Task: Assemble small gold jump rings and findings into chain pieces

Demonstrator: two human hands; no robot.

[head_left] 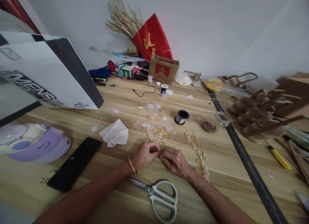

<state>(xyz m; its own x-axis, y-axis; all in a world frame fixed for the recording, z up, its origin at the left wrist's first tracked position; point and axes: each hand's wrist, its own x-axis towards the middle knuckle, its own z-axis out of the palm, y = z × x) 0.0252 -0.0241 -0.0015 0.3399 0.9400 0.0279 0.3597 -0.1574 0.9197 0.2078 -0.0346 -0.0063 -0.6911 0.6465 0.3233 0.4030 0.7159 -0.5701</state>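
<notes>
My left hand (146, 153), with a gold bracelet (132, 165) at its wrist, is closed in a pinch. Its fingertips meet those of my right hand (175, 161), whose fingers are bent together. Whatever lies between the fingertips is too small to make out. Just beyond both hands is a pile of gold and silver beads (156, 135). Gold and silver strands (198, 153) lie to the right of my right hand. Scissors with pale green handles (164, 198) rest below the hands. A spool of thin wire (182, 117) stands behind the beads.
A black phone (74, 164), a white tissue (115, 133) and a purple-white case (41, 143) lie left. A large box (60, 72) stands behind them. At right are a jar of colored beads (210, 126), small woven baskets (256, 114) and a yellow cutter (280, 158).
</notes>
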